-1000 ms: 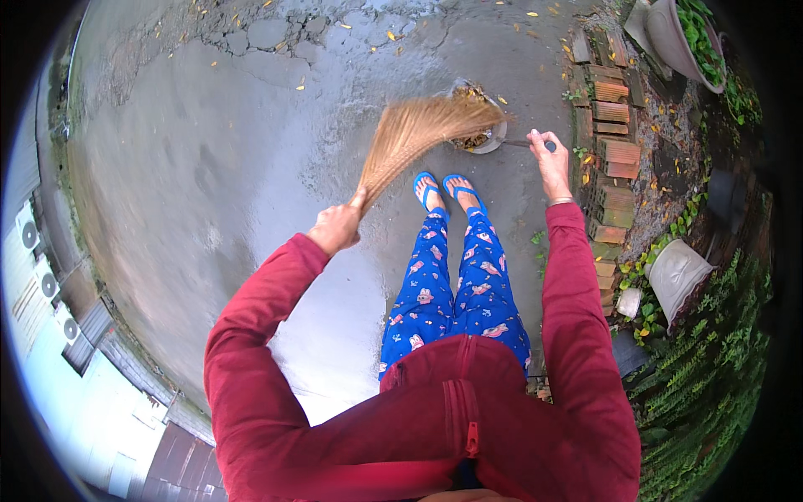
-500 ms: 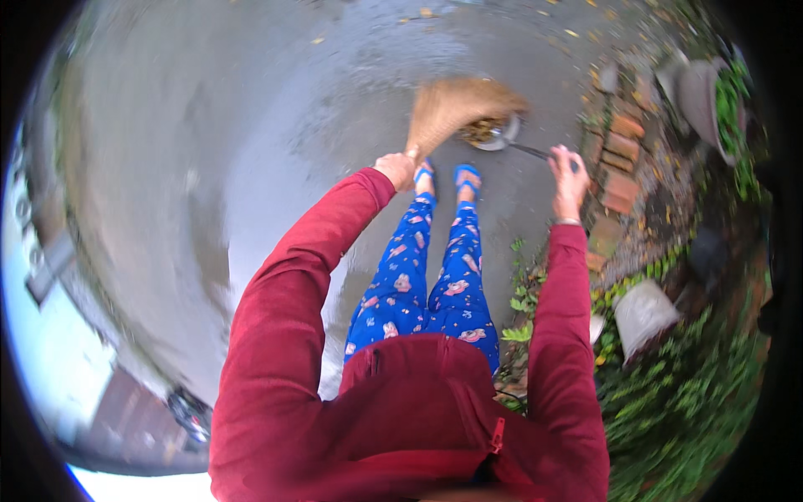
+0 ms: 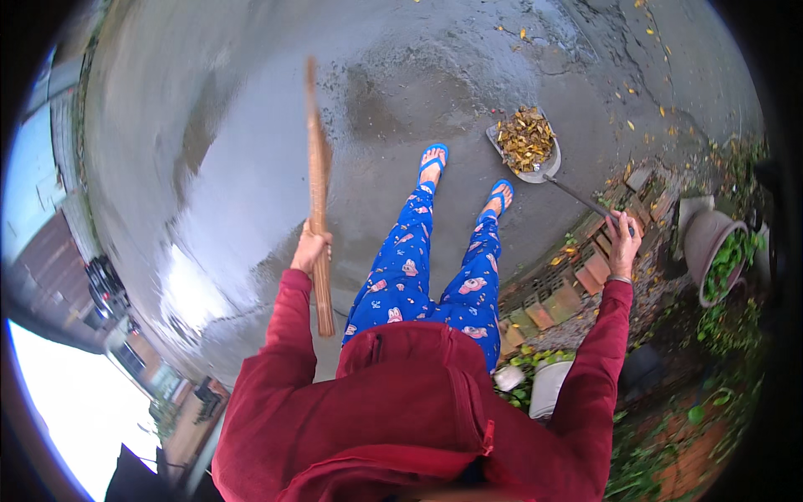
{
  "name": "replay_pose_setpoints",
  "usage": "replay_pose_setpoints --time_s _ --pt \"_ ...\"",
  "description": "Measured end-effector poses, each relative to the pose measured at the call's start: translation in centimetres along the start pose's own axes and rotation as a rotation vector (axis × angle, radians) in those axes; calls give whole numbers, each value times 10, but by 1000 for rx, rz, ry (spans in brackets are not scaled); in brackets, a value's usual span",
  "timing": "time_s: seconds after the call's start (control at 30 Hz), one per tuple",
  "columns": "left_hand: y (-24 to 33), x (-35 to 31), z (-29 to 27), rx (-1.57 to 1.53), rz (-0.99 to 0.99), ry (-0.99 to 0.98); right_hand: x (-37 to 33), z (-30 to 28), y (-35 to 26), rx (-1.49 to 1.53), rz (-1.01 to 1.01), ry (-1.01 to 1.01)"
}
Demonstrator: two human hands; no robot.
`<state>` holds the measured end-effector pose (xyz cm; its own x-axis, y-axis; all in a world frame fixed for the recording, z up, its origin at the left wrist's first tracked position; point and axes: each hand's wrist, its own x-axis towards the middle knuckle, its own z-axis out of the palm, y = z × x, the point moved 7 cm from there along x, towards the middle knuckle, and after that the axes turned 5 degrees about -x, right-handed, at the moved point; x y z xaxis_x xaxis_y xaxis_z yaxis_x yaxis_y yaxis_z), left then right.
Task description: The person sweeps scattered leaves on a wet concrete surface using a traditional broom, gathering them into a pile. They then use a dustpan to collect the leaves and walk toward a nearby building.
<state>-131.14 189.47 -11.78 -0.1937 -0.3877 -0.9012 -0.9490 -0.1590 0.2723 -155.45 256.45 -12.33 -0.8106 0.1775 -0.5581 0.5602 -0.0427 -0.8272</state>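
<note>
My left hand [image 3: 312,248] is closed round the handle of a straw broom [image 3: 319,176], which stands nearly upright in the picture, away from the dustpan and to the left of my feet. My right hand [image 3: 623,238] grips the dark, thin handle of a dustpan [image 3: 539,175]. Yellow and brown leaves [image 3: 525,140] are heaped in the pan, which lies on the wet concrete just beyond my right foot. Blue flip-flops [image 3: 499,201] are on my feet.
A bed edged with bricks [image 3: 556,301] runs along the right, with a large plant pot [image 3: 709,247] in it. A white container [image 3: 548,389] stands by my right side. Scattered yellow leaves lie on the concrete [image 3: 401,92] at the far right. A parked vehicle [image 3: 104,280] shows at the left.
The broom has swung left, away from the dustpan, and turned edge-on. My right hand and the dustpan have shifted right in the view. My feet have moved apart.
</note>
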Motion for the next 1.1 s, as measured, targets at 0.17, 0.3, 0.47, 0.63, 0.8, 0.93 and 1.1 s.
replay_pose_setpoints --time_s 0.17,0.3,0.47,0.63,0.8,0.93,1.1 --pt "-53 76 12 -801 -194 -35 33 -22 -18 -165 54 -71" --pt "-68 119 104 -711 -136 -137 48 -34 -9 -270 40 -159" --pt "-77 40 277 236 59 -121 65 -42 2 -236 46 -164" --pt "-32 -22 362 783 241 -450 84 -38 4 -330 37 -138" --pt "1 -81 322 280 168 -616 96 -47 -1 -616 -41 -87" --pt "3 -80 281 301 -23 -393 102 -62 1 -632 -72 -68" --pt "9 -43 361 332 36 -449 112 -70 13 -731 -23 -68"
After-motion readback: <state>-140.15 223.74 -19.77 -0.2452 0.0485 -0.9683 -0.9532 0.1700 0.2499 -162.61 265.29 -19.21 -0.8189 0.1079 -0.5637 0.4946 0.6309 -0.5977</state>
